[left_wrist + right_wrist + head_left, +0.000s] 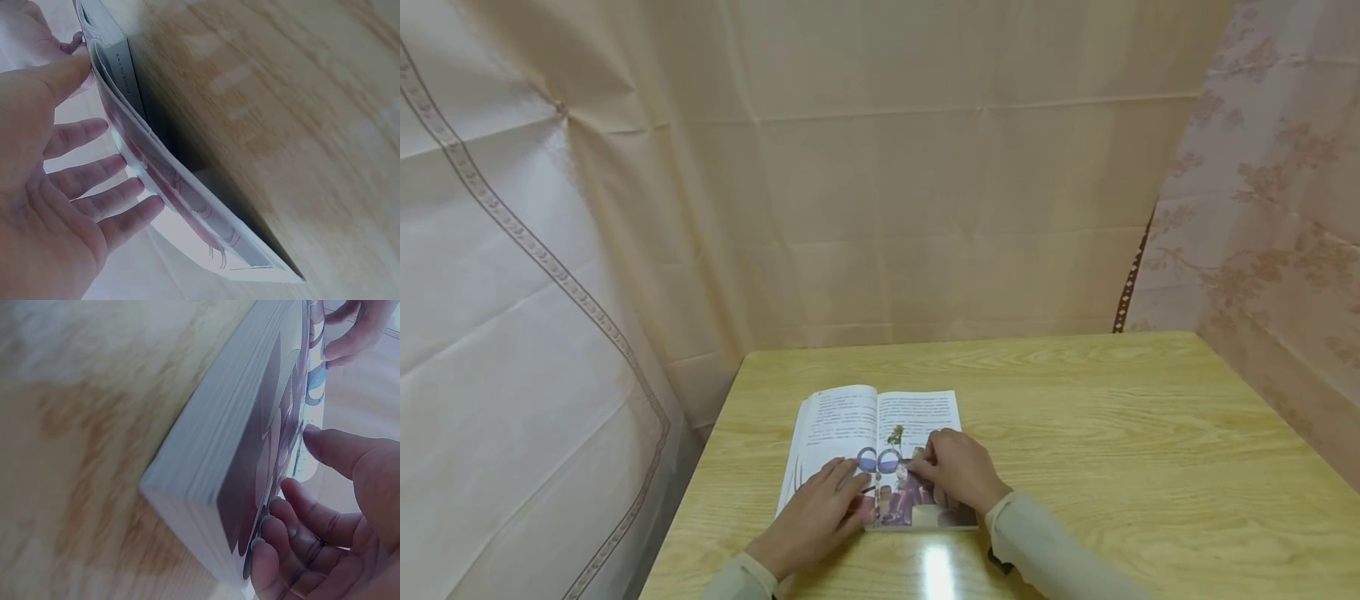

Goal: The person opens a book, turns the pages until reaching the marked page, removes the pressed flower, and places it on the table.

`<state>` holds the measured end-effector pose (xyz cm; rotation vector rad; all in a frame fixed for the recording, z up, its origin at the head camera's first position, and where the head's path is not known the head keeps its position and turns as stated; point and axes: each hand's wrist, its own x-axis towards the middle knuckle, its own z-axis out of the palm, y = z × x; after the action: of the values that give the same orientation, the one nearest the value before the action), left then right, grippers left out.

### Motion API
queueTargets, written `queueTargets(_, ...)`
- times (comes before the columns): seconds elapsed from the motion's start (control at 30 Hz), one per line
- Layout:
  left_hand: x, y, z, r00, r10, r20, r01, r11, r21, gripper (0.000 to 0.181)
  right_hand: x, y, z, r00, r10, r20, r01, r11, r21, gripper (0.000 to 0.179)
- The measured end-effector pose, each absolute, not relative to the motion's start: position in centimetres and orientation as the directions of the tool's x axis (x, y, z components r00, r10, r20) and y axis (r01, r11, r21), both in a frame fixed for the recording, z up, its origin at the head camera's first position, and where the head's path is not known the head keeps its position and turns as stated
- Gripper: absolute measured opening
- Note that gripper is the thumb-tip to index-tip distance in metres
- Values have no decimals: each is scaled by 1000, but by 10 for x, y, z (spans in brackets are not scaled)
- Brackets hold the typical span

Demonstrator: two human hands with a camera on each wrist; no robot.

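Note:
An open book (917, 412) lies near the table's front edge, with printed text above and a colour picture across the lower part of both pages. My left hand (820, 510) rests on the lower left page, its fingers fairly straight and spread. In the left wrist view, that page side (181, 187) slants up off the table beneath the fingertips. My right hand (962, 468) touches the picture on the right page with bent, relaxed fingers. The right wrist view shows its thumb and fingers apart on the page, above the thick page block (206, 450).
The wood-grain table (1112, 450) extends to the right of and behind the book. A beige cloth (925, 208) hangs at the back, with a pale cloth (512, 333) on the left and a flower-patterned one (1285, 208) on the right. Light glares near the front edge.

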<state>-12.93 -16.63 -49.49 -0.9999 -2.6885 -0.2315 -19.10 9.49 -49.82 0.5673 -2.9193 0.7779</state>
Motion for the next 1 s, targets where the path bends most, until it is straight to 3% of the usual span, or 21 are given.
queueTargets(1.0, -131, -170, -495, -740, 633, 227, 661, 748, 69, 54, -200, 76, -501, -939, -303, 159, -342, 818, -463, 23)
